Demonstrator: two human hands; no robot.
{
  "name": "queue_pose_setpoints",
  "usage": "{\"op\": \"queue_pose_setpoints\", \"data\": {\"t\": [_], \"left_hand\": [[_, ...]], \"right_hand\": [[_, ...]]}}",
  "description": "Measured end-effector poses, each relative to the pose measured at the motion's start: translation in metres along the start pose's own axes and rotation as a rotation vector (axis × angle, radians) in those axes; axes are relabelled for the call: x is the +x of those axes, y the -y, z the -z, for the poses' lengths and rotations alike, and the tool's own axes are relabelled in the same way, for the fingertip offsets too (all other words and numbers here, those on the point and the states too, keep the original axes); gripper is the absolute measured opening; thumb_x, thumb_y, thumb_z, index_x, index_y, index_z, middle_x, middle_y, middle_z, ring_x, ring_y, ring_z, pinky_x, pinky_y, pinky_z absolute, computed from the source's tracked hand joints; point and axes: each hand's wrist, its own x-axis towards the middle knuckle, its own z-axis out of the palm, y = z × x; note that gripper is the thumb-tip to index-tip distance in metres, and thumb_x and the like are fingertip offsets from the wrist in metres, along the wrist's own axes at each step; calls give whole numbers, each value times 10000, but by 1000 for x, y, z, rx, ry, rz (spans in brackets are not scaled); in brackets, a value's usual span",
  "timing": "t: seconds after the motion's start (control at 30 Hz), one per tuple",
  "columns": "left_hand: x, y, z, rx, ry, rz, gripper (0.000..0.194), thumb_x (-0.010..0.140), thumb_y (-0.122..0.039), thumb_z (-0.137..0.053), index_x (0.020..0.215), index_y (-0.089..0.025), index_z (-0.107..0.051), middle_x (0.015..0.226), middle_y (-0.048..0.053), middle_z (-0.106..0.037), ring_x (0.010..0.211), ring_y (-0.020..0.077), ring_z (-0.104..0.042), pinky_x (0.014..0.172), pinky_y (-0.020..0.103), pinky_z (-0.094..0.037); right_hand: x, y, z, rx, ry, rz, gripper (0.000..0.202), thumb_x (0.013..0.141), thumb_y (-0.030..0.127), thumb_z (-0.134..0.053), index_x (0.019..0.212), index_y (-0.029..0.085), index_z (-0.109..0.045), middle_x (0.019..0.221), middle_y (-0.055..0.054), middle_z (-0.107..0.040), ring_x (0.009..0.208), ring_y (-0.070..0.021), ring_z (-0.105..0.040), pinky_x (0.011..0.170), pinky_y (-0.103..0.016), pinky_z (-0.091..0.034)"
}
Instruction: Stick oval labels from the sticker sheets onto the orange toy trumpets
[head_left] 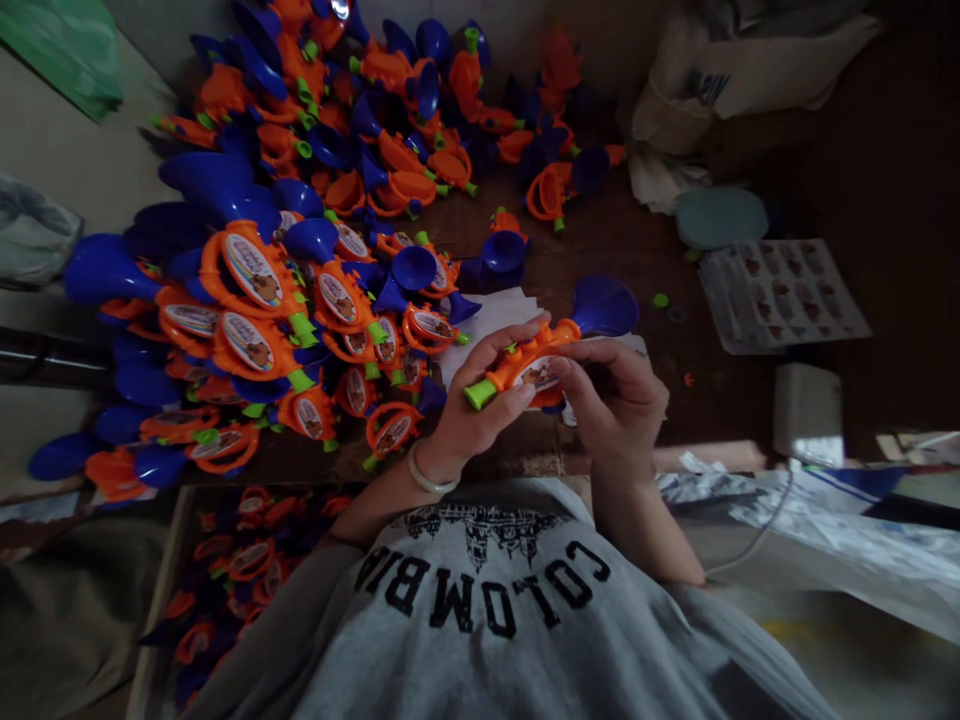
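Observation:
A toy trumpet [562,338] with an orange body, a blue bell and a green mouthpiece is held in front of my chest. My left hand [487,385] is wrapped round its mouthpiece end, with the thumb along the lower side. My right hand [619,395] pinches the body near the bell, its thumb against the oval sticker [540,374] on the side. The sticker is partly covered by the fingers. Under the trumpet lie white paper sheets [495,308] on the dark table.
Stickered trumpets [255,270] are piled at left; more trumpets [405,150] lie at the back. A sticker sheet stack [795,295], a pale green round lid [721,217] and a white box with a cable [808,410] are at right. A crate of trumpets [169,560] stands below left.

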Motion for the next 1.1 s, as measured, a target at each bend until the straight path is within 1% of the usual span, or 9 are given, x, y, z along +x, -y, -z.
{"op": "queue_pose_setpoints", "data": {"t": [0.33, 0.43, 0.53, 0.67, 0.73, 0.83, 0.9, 0.97, 1.1], "left_hand": [[0, -6, -2, 102, -9, -72, 476, 978, -268, -701, 1440, -272, -587, 1620, 93, -555, 1547, 299, -488, 1310, 535, -383], [0, -9, -2, 132, -14, -91, 468, 983, -241, -694, 1440, -274, -597, 1605, 90, -572, 1549, 291, -487, 1312, 521, -386], [0, -14, -3, 160, -11, -89, 469, 989, -225, -677, 1446, -281, -591, 1614, 88, -562, 1537, 289, -504, 1295, 515, -420], [-14, -23, 9, 282, -14, -145, 437, 980, -223, -673, 1407, -276, -601, 1584, 95, -586, 1525, 303, -515, 1266, 531, -463], [-34, -28, 27, 403, -76, -182, 434, 974, -261, -672, 1396, -307, -580, 1586, 83, -580, 1524, 322, -514, 1233, 565, -499], [-82, -36, 65, 827, -365, -399, 514, 928, -340, -726, 1398, -378, -522, 1674, 39, -471, 1556, 347, -465, 1250, 627, -464], [-118, -40, 93, 1200, -636, -559, 587, 925, -361, -730, 1436, -391, -442, 1718, 66, -388, 1571, 375, -434, 1298, 708, -336], [-150, -41, 118, 1508, -736, -496, 643, 920, -384, -742, 1467, -355, -404, 1751, 137, -286, 1603, 412, -367, 1296, 728, -309], [-191, -29, 150, 1692, -644, -179, 867, 814, -503, -859, 1535, -304, -420, 1806, 172, -63, 1660, 491, -136, 1312, 742, -199]], "right_hand": [[1, -1, 0, -222, -20, 202, 135, 931, 272, -772, 1062, 299, -757, 890, 13, -745, 706, -148, -628, 713, -326, -548], [3, -2, 2, -359, -172, 242, 640, 850, 352, -860, 1430, 345, -590, 1277, -74, -679, 893, -213, -657, 837, -422, -587], [9, -8, 1, -396, -229, 244, 1028, 804, 516, -872, 1643, 342, -306, 1586, -172, -439, 1253, -341, -604, 964, -522, -583], [18, -32, 0, -410, -86, 327, 891, 922, 576, -717, 1652, 286, -295, 1627, -199, -381, 1553, -409, -363, 1229, -677, -381], [19, -48, -2, -415, -43, 297, 854, 946, 562, -686, 1651, 288, -288, 1613, -202, -404, 1536, -393, -400, 1235, -687, -376], [10, -69, -17, -361, 273, 279, 942, 922, 650, -671, 1671, 291, -226, 1606, -203, -443, 1490, -381, -480, 1192, -660, -446], [-3, -77, -36, -371, 519, 315, 1077, 885, 728, -661, 1700, 273, -124, 1694, -232, -337, 1572, -423, -377, 1200, -686, -415], [-18, -82, -60, -426, 674, 363, 1210, 841, 767, -681, 1717, 258, -19, 1770, -260, -162, 1640, -490, -201, 1190, -736, -378], [-37, -91, -110, -534, 788, 421, 1437, 726, 717, -833, 1712, 267, 110, 1799, -269, 33, 1633, -588, -77, 1151, -812, -340]]}}
